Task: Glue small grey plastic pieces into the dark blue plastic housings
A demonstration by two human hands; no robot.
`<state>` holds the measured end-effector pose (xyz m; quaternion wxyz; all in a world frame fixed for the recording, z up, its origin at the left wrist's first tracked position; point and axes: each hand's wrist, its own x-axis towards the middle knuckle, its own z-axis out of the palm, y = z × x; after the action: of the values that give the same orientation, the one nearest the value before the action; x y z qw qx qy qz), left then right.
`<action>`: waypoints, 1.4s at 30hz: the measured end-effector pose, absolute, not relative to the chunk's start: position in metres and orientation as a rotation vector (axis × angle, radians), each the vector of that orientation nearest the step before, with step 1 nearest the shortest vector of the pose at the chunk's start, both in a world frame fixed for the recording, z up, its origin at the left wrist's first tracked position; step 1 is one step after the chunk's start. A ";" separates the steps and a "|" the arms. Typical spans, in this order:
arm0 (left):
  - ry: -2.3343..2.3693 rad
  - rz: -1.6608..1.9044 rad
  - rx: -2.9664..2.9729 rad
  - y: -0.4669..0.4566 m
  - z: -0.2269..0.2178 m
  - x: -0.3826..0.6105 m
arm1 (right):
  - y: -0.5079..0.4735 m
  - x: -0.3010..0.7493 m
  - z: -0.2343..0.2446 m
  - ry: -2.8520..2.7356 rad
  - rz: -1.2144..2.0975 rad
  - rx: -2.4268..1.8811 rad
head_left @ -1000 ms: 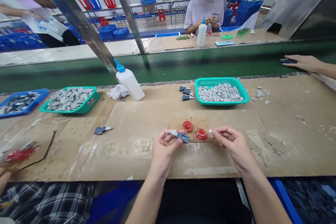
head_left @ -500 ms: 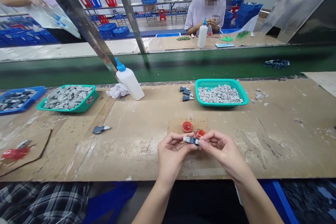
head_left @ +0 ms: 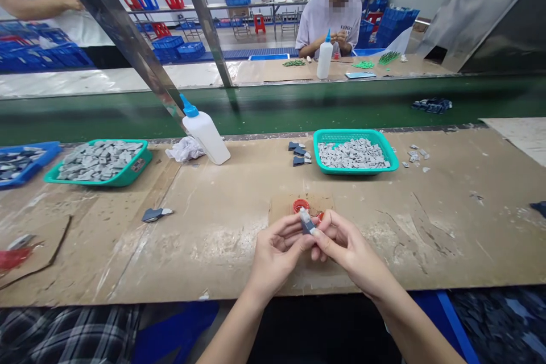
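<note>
We look down from the near edge of a long cardboard-topped bench (head_left: pixel 205 253). Our left hand (head_left: pixel 277 256) and right hand (head_left: pixel 352 250) meet near the front of the bench, and both grips are clenched, pinching a small gray-and-navy plastic piece (head_left: pixel 306 222), which stands tilted between the fingers. Just behind it, on a scrap of cardboard (head_left: pixel 281 211), sit two red caps (head_left: pixel 301 205), one partly hidden by our hands. Toward the far edge, right of center, a teal basket (head_left: pixel 341 133) holds a heap of gray pieces, with three navy pieces (head_left: pixel 298 153) just to its left. Further left stand a white glue bottle (head_left: pixel 206 137) with a blue tip and a crumpled tissue (head_left: pixel 183 151). A second teal tray (head_left: pixel 102 142) sits beside a blue tray (head_left: pixel 25 164) near the left end. Beyond the bench runs a green conveyor belt (head_left: pixel 298 108).
</note>
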<state>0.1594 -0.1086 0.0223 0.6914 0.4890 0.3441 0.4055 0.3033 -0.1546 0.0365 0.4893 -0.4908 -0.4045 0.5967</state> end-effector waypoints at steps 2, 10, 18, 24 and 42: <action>0.739 0.909 1.088 -0.105 0.020 0.157 | -0.145 0.302 0.043 -1.061 1.468 -1.201; 0.964 1.149 0.956 -0.073 -0.005 0.115 | -0.034 0.406 0.044 -1.573 0.432 -1.998; 1.533 0.920 1.894 0.014 -0.005 0.034 | 0.059 0.447 0.005 -1.612 0.335 -2.131; 1.632 0.732 2.249 0.061 0.004 0.040 | 0.060 0.431 -0.003 -1.466 0.315 -2.145; 0.969 0.351 2.544 0.095 -0.008 0.215 | -0.141 0.358 -0.007 -0.737 1.012 -1.526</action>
<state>0.2148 0.0949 -0.0077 0.1969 0.9087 0.3461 0.1255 0.3582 -0.1413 -0.0073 0.5512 -0.6451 -0.3113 0.4279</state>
